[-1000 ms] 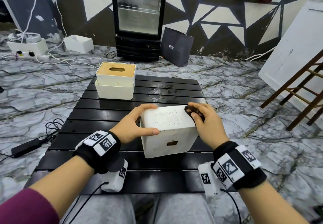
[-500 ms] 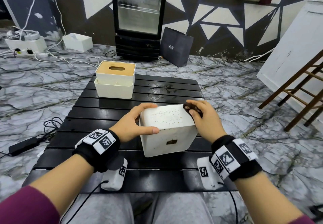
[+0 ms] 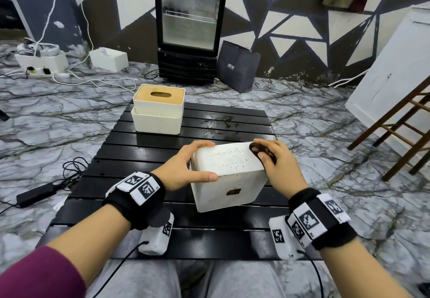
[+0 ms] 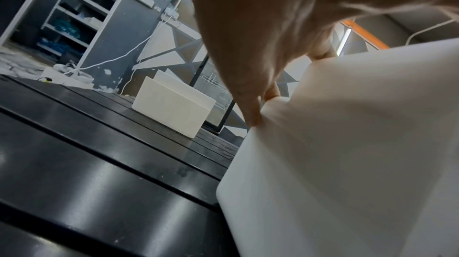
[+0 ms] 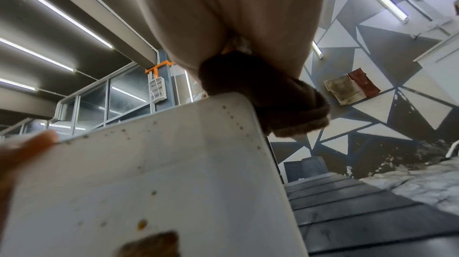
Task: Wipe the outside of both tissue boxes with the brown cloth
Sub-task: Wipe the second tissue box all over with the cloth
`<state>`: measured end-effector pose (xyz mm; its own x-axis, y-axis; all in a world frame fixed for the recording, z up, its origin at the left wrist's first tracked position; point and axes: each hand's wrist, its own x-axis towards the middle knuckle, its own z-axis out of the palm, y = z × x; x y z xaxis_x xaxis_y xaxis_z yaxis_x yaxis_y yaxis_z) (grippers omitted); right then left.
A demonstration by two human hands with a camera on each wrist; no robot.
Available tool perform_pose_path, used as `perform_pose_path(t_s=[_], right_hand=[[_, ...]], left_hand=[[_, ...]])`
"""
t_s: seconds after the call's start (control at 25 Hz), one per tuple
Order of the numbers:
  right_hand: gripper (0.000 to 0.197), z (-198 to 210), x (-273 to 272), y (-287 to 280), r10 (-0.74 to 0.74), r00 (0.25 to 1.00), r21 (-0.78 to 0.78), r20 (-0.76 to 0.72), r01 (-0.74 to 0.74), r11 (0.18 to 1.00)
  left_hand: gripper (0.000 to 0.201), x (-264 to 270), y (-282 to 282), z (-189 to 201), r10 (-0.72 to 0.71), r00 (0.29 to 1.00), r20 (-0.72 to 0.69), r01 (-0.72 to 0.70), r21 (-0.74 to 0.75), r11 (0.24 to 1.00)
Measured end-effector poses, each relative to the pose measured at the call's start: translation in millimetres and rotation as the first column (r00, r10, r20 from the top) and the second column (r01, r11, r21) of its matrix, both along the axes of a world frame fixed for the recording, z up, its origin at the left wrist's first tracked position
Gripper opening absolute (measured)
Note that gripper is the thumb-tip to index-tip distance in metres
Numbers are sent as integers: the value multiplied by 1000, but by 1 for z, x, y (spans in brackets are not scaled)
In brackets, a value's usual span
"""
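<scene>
A white tissue box stands tilted on the black slatted table, its speckled side facing up. My left hand grips its left edge, thumb along the near edge and fingers over the far corner. My right hand holds the bunched brown cloth against the box's right upper corner. A second tissue box, cream with a wooden slotted lid, sits at the table's far left.
A glass-door fridge and a dark paper bag stand beyond the table. White boxes and cables lie on the marble floor at the left. A power adapter lies left of the table, a wooden frame at the right.
Both hands stay on the box. The right hand with the cloth has shifted slightly along the right top corner, and the box has barely moved.
</scene>
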<state>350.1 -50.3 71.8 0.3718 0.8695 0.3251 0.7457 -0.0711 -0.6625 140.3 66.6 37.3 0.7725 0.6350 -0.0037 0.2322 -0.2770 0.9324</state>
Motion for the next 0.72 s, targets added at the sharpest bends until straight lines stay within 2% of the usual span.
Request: perform_pose_path(t_s=[0.08,0.16,0.24,0.36,0.48,0.6,0.72], right_hand=[[33,3,-1,13,-25,994,-52,102,31,998],[35,1,-13,19,-31,964,-80,263,54,995],[34,-4,-25,12,-17,931,-33,365,32,999],[33,-8,-23,-6,29,933,21,360,-39,999],[34,-4,-13,4,26,958,-40,284,-16,999],[34,-2,-27,13,-28,935,-43,354,46,998],[35,-7,-33,-2,28,920,0,392,-31,1000]], left_hand=[[80,1,-1,0,5,1000,-3,-5,-1,1000],[77,1,-3,0,22,1000,-1,-22,14,1000],[74,1,-4,-1,29,1000,8,-30,21,999],[74,0,-4,0,16,1000,8,-16,18,1000],[72,2,-5,2,31,1000,2,-31,21,999],[70,3,-8,2,45,999,10,-45,37,998],[66,1,-13,3,56,998,27,-57,52,997]])
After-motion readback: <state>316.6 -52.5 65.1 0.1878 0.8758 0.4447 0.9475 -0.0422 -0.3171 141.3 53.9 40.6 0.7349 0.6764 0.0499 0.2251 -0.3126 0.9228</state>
